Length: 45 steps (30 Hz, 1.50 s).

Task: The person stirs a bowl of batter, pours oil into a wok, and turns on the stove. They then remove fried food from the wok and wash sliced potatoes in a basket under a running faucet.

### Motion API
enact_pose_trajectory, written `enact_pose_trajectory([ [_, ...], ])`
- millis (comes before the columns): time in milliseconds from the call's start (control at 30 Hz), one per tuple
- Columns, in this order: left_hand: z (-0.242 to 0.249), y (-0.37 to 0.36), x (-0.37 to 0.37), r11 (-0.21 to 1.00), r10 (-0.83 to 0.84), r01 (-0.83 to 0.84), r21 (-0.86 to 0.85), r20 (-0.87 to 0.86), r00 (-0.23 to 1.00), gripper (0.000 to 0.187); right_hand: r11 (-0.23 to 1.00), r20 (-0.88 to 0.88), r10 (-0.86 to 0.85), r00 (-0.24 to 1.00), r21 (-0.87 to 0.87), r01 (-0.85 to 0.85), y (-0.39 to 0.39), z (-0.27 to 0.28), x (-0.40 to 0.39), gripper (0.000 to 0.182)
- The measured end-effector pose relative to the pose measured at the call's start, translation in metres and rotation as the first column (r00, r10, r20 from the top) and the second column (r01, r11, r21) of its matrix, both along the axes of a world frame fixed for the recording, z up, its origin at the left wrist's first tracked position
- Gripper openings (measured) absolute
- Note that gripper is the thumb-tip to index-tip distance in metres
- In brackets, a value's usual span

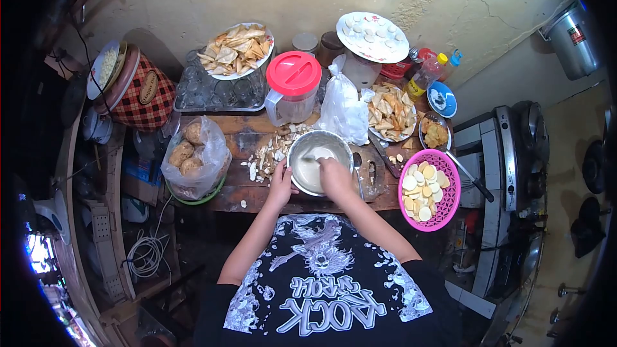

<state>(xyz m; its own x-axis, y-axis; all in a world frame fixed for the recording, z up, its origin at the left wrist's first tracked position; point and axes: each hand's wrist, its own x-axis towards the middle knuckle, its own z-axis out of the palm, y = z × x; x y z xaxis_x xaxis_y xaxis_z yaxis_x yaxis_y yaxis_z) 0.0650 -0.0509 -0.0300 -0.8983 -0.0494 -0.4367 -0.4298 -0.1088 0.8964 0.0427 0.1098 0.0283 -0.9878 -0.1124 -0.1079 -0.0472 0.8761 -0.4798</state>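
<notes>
A round bowl [293, 151] with pale, creamy liquid stands at the front middle of the wooden table. My left hand [280, 183] is closed on the bowl's left rim. Over the right side of the bowl, my right hand [335, 177] is closed round a utensil [311, 159] whose end dips into the liquid. Just right of the bowl lies a spoon [358, 168]. Peelings [273, 153] are scattered to the left of the bowl, and a white plastic bag [342, 110] stands behind it.
A pink basket [455, 183] of pale slices sits at the right, near a knife [384, 155] and a plate of folded pastries [392, 112]. A bag of tubers [193, 154] is at the left. Behind stands a red-lidded pitcher [294, 83].
</notes>
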Motion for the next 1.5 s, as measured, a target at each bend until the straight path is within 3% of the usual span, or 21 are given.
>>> enact_pose_trajectory([
  [67,-0.004,0.0,0.002,1.0,-0.002,0.002,0.002,-0.007,1.0,0.037,0.995,0.141,0.099,0.985,0.01,-0.101,-0.001,0.009,0.009,0.022],
  [167,0.003,0.0,0.002,1.0,-0.01,0.01,0.005,0.002,1.0,0.036,0.977,0.188,0.196,0.962,0.043,-0.207,0.016,0.027,0.008,0.021],
  [267,-0.007,-0.002,0.001,0.999,-0.018,0.018,0.03,0.014,1.0,0.037,0.968,0.035,0.242,0.97,0.065,-0.244,0.022,0.029,-0.009,0.027],
  [367,-0.002,-0.002,0.001,0.998,-0.02,0.02,0.054,0.01,1.0,0.037,0.97,-0.123,0.176,0.977,0.194,-0.15,0.035,0.015,-0.031,0.025],
  [467,0.0,-0.003,0.001,0.998,-0.02,0.018,0.064,0.027,0.999,0.039,0.949,0.067,0.011,0.998,0.313,-0.032,0.051,0.012,-0.035,0.022],
  [567,0.006,-0.004,0.003,0.996,-0.027,0.021,0.084,0.066,0.997,0.039,0.897,0.314,0.093,0.945,0.386,-0.217,0.056,0.015,-0.019,0.021],
  [633,0.009,-0.004,0.002,0.995,-0.027,0.019,0.101,0.085,0.996,0.039,0.93,0.322,0.205,0.924,0.23,-0.287,0.05,0.026,-0.011,0.021],
  [700,0.01,-0.004,0.002,0.993,-0.02,0.008,0.117,0.102,0.995,0.04,0.948,0.282,0.248,0.927,0.124,-0.292,0.04,0.039,-0.01,0.021],
  [800,0.007,-0.005,0.001,0.994,-0.037,0.028,0.105,0.084,0.996,0.041,0.986,0.039,0.069,0.997,0.147,-0.074,0.029,0.032,-0.021,0.02],
  [833,0.006,-0.006,0.002,0.994,-0.043,0.034,0.107,0.082,0.996,0.041,0.96,-0.013,0.066,0.998,0.273,-0.06,0.03,0.027,-0.027,0.018],
  [933,0.007,-0.006,0.001,0.993,-0.047,0.037,0.113,0.082,0.996,0.04,0.865,0.292,0.087,0.952,0.451,-0.217,0.042,0.034,-0.026,0.017],
  [967,0.009,-0.006,0.002,0.993,-0.04,0.031,0.112,0.085,0.996,0.04,0.836,0.384,0.176,0.906,0.428,-0.343,0.046,0.036,-0.022,0.019],
  [1067,0.004,-0.007,0.002,0.99,-0.028,0.017,0.137,0.08,0.996,0.039,0.884,0.497,0.382,0.779,0.049,-0.465,0.043,0.021,-0.012,0.022],
  [1200,0.004,-0.008,0.002,0.989,-0.03,0.018,0.145,0.082,0.996,0.039,0.962,0.34,0.246,0.907,-0.203,-0.185,0.018,-0.007,-0.016,0.027],
  [1233,0.004,-0.008,0.002,0.989,-0.03,0.019,0.144,0.077,0.997,0.039,0.977,0.257,0.167,0.952,-0.176,-0.123,0.014,-0.009,-0.019,0.027],
  [1333,0.007,-0.007,0.002,0.99,-0.033,0.023,0.142,0.066,0.997,0.039,0.996,0.242,0.046,0.969,-0.085,-0.026,0.013,0.005,-0.024,0.026],
  [1367,0.008,-0.007,0.002,0.99,-0.033,0.023,0.141,0.067,0.997,0.039,0.98,0.225,0.161,0.961,-0.149,-0.13,0.023,-0.01,-0.025,0.025],
  [1467,0.006,-0.007,0.002,0.99,-0.035,0.025,0.136,0.066,0.997,0.038,0.897,0.445,0.432,0.784,-0.121,-0.425,0.05,0.001,-0.026,0.023],
  [1500,0.006,-0.007,0.002,0.991,-0.035,0.026,0.134,0.066,0.997,0.038,0.884,0.419,0.405,0.813,0.046,-0.465,0.056,0.008,-0.025,0.021],
])
